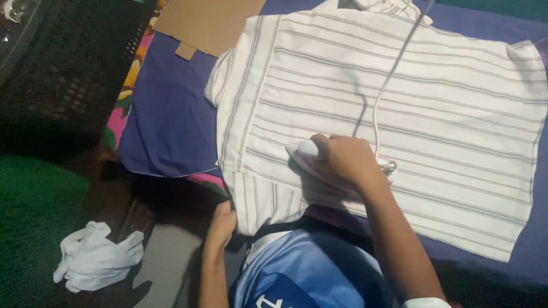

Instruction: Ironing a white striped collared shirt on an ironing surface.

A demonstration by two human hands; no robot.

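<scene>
A white shirt with thin grey stripes (434,108) lies spread flat on a dark blue cloth (171,114). My right hand (345,159) is wrapped around the handle of a white and pink iron (299,153), which rests on the shirt's lower left part. The iron's white cord (394,68) runs up across the shirt and out of the top of the frame. My left hand (221,223) pinches the shirt's near edge, by the bottom left corner. Part of the iron is hidden under my right hand.
A piece of brown cardboard (208,23) lies at the top, beside the shirt's collar. A dark plastic basket (74,63) stands at the left. A crumpled white cloth (94,258) lies on the floor at lower left. A green surface (28,228) fills the left edge.
</scene>
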